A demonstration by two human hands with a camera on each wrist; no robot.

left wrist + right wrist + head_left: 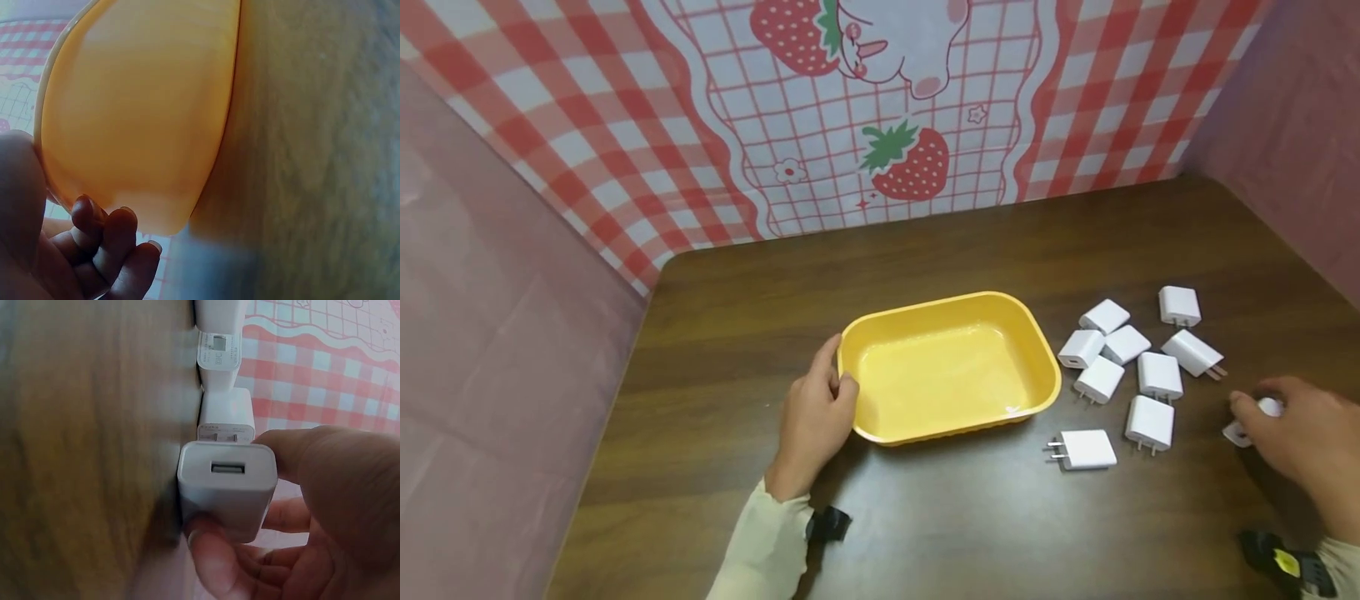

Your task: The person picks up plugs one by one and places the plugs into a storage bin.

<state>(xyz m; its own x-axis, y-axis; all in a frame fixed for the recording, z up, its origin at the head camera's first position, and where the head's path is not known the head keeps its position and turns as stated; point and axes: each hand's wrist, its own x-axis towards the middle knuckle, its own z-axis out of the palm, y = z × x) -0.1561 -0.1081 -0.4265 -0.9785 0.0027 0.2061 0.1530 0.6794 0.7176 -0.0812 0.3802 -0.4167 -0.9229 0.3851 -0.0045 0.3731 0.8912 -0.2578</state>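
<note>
At the left end of a yellow plastic basin (940, 375), my left hand (816, 417) grips the rim, thumb on one side and fingers on the other. The left wrist view shows the curled fingers (119, 240) against the basin's outer wall (137, 119). On the far right my right hand (1303, 429) holds a white USB charger (228, 500) between thumb and fingers, low at the tabletop. Its USB port faces the right wrist camera. More white chargers (1150, 422) lie loosely grouped between the basin and my right hand, some with metal prongs showing.
One charger (1088, 450) lies apart, nearest the front, prongs toward the basin. Under everything is a dark wooden table (715, 350). A red-and-white checked cloth (910, 108) with strawberries stands behind it, and pink cloth walls (512, 333) flank both sides.
</note>
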